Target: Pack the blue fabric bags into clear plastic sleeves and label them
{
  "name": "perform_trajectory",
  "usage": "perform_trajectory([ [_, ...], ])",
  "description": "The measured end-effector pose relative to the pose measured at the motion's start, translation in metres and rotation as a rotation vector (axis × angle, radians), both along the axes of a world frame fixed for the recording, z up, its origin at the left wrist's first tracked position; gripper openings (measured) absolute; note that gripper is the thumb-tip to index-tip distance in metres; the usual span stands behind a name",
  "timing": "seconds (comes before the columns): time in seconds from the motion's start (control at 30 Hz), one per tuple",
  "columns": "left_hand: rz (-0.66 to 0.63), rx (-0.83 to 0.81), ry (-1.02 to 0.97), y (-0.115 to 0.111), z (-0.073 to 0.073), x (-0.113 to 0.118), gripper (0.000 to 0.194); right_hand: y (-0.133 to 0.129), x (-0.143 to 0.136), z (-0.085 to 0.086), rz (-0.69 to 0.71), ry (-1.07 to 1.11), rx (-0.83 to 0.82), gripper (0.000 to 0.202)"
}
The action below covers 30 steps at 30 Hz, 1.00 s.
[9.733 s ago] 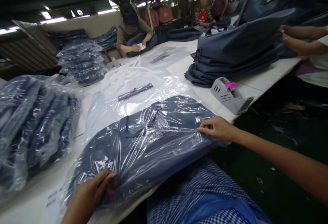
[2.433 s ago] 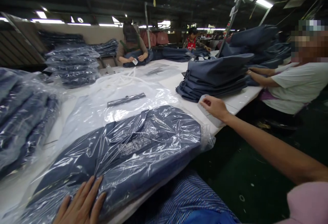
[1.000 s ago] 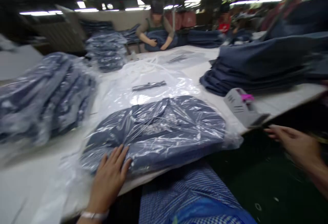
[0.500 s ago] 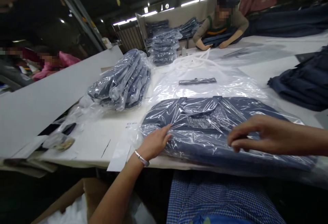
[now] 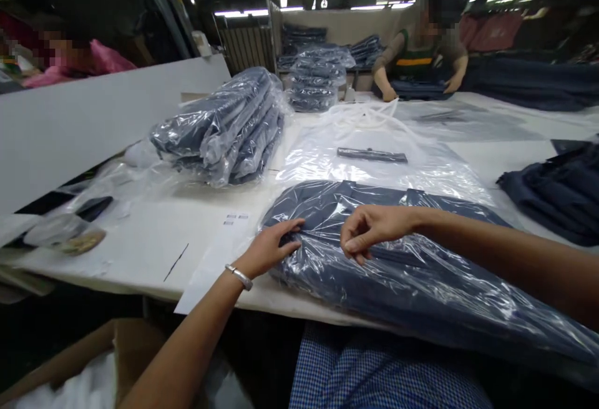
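A folded navy garment in a clear plastic bag [image 5: 355, 284] lies along the front of the table. At its left end rests my left hand [image 5: 269, 248], a silver bangle on the wrist, with thumb and fingers apart against the creased plastic. Over the middle of the same bag is my right hand [image 5: 369, 231], its fingers curled in toward the thumb. Whatever may be between those fingertips is hidden. Behind the bag, a flat clear plastic bag [image 5: 309, 163] is spread out, with a small dark strip [image 5: 372, 155] on it.
Bagged garments [image 5: 224, 122] are piled at left, and another bagged stack [image 5: 316, 78] stands farther back. Loose navy garments [image 5: 556, 187] lie at right. A label sheet [image 5: 219, 253] is by my left wrist. Across the table, a co-worker [image 5: 416, 63] handles dark cloth. Below sits a cardboard box [image 5: 126, 353].
My right hand has moved left across the bag, close to my left hand, and its fingers have curled in more. My left hand stays at the bag's left end. The view has shifted.
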<state>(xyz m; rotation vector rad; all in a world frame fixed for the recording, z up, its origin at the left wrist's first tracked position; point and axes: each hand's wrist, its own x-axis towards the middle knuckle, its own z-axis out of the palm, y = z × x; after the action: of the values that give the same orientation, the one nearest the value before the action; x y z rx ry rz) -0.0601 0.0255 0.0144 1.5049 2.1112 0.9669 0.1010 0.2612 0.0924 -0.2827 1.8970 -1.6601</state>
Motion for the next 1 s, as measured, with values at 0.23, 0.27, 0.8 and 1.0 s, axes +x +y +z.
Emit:
perform_trajectory([
  [0.23,0.030,0.051,-0.123,0.000,-0.013,-0.005,0.058,-0.014,-0.008,-0.027,-0.295,-0.042,-0.585,0.028],
  [0.27,0.033,0.055,-0.132,0.000,-0.015,-0.005,0.059,-0.017,-0.007,-0.029,-0.320,-0.051,-0.630,0.029],
  [0.8,-0.009,0.065,-0.123,0.000,-0.010,-0.002,0.072,-0.025,-0.059,-0.028,0.067,0.202,0.509,0.034],
  [1.0,-0.018,0.039,-0.104,-0.001,-0.009,-0.002,0.075,-0.027,-0.084,-0.037,0.173,0.377,0.749,0.029],
])
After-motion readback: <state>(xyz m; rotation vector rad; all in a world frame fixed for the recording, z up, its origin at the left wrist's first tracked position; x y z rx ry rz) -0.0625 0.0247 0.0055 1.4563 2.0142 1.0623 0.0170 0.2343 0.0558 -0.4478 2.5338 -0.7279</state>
